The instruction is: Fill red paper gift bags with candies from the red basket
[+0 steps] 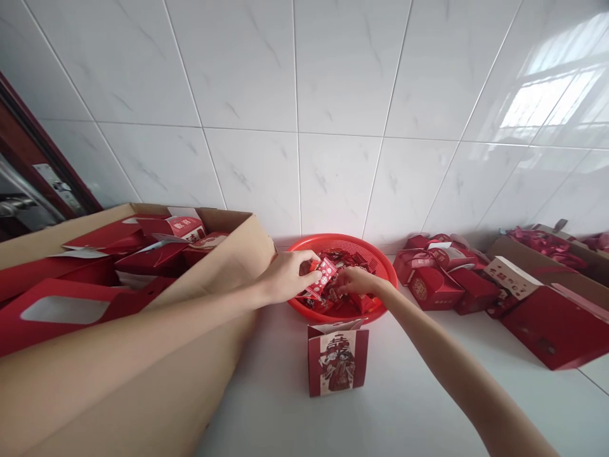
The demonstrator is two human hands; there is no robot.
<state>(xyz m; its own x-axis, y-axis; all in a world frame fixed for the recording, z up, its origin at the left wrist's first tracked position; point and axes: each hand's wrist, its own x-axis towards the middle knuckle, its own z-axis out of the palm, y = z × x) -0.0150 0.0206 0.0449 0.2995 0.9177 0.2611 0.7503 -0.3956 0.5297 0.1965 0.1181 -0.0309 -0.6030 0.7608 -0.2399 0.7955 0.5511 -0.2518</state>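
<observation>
A red plastic basket with a perforated wall holds many small wrapped candies. Over its left side, my left hand pinches a red candy packet with white dots between thumb and fingers. My right hand reaches down into the candies, fingers bent together; whatever lies under its fingertips is hidden. Just in front of the basket stands a red and cream gift box, upright, its top flaps raised and a printed figure on its front.
At the left is a large cardboard carton filled with red gift boxes. Several closed red boxes stand right of the basket. Beyond them, another carton holds red ribbons. A tiled wall rises behind.
</observation>
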